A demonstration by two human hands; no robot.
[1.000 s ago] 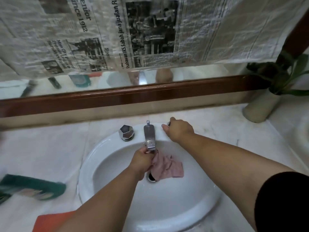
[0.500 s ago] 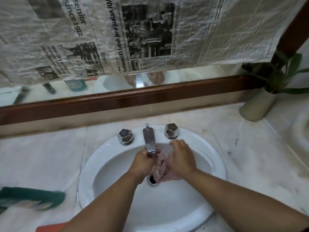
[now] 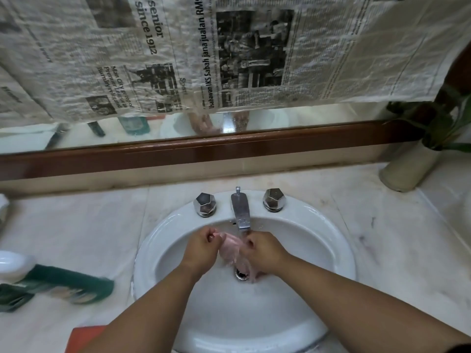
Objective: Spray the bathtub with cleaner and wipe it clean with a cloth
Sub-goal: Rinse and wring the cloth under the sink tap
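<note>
Holding a pink cloth (image 3: pixel 230 247) bunched between both hands, low inside a white sink (image 3: pixel 339 245), directly under the tap spout (image 3: pixel 240 212) and just above the drain (image 3: pixel 240 274). Gripped at its left end by the left hand (image 3: pixel 201 247), with fingers curled tight round the fabric. Gripped at its right side by the right hand (image 3: pixel 265 250), with fingers likewise curled and the lower end of the cloth hanging down to the drain. Wetted by what looks like a thin stream of water from the spout.

Flanking the spout on the sink rim: a left knob (image 3: pixel 204 203) and a right knob (image 3: pixel 274 200), both chrome and apart from the hands.

Lying on the pale counter (image 3: pixel 76 233) left of the sink: a green tube (image 3: pixel 66 284), blurred. Standing at the far right corner: a plant pot (image 3: pixel 407 169). Hanging over the mirror (image 3: pixel 318 118) behind, above its wooden frame (image 3: pixel 204 154): sheets of newspaper (image 3: pixel 331 47).
</note>
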